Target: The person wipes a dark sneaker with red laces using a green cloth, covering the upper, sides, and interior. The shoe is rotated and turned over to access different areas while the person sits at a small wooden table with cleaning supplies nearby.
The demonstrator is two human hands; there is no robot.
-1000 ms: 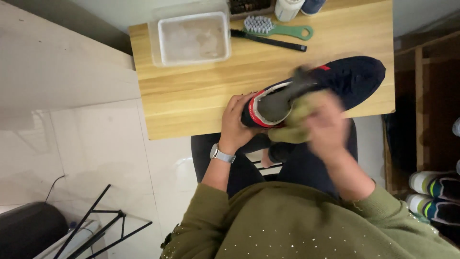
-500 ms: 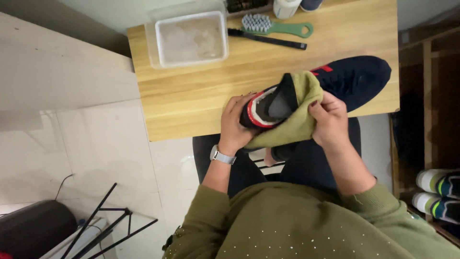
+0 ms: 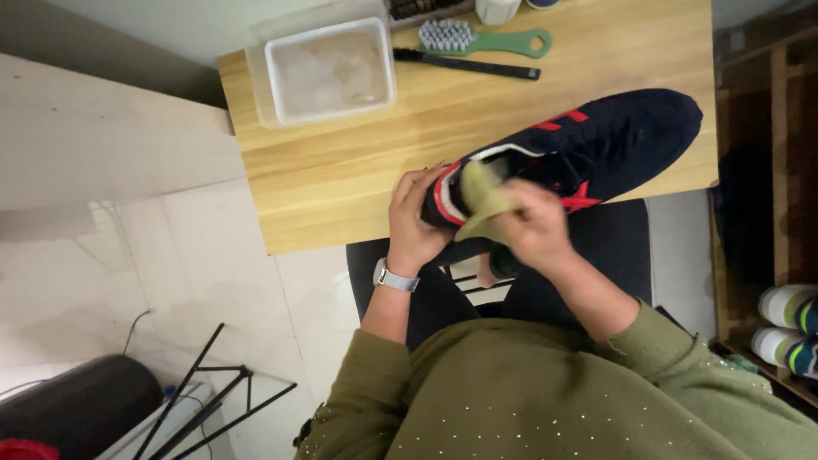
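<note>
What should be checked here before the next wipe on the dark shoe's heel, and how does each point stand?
1. Left hand steadies the shoe at the heel: ok, its fingers wrap the heel end.
2. Right hand grips the green cloth: ok, the cloth is bunched in its fingers.
3. Cloth is on the shoe: ok, it lies against the heel collar.
4. Shoe is supported: ok, it rests on the wooden table with the heel at the near edge.
5. Cloth is damp: cannot tell.
6. Plastic tub and green brush are out of the way: ok, both lie at the far side, apart from the shoe.
</note>
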